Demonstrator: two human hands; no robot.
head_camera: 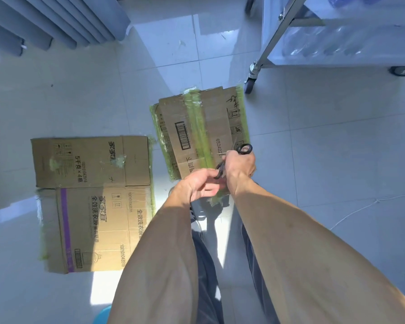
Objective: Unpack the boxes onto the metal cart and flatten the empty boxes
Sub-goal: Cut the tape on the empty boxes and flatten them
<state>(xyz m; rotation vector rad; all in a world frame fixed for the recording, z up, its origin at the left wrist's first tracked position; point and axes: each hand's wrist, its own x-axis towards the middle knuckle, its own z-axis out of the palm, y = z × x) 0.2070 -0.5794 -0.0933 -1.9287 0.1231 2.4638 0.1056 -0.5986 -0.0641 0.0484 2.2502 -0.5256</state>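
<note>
Head view, looking down at the tiled floor (325, 160). The right hand (240, 163) is gripping a pair of black scissors (234, 160), its fingers curled round the handles; one handle loop is showing above the knuckles and the other end is pointing down toward the left hand (198, 183). The left hand is meeting the scissors' lower end with its fingers bent; whether it is pinching anything cannot be told.

Both hands are hovering over the near edge of a flattened cardboard box (197, 132) that is lying on the floor, wrapped in bands of green tape (198, 127) and bearing a barcode. To the left, well apart from it, two more flattened boxes (91, 202) are lying flat and touching one another, printed with dark characters.

The metal cart (313, 43) is standing at upper right on castors, one castor (249, 84) just beside the taped box's far corner; clear wrapped goods are resting on its lower shelf. Grey vertical blinds (45, 22) are hanging at upper left.
</note>
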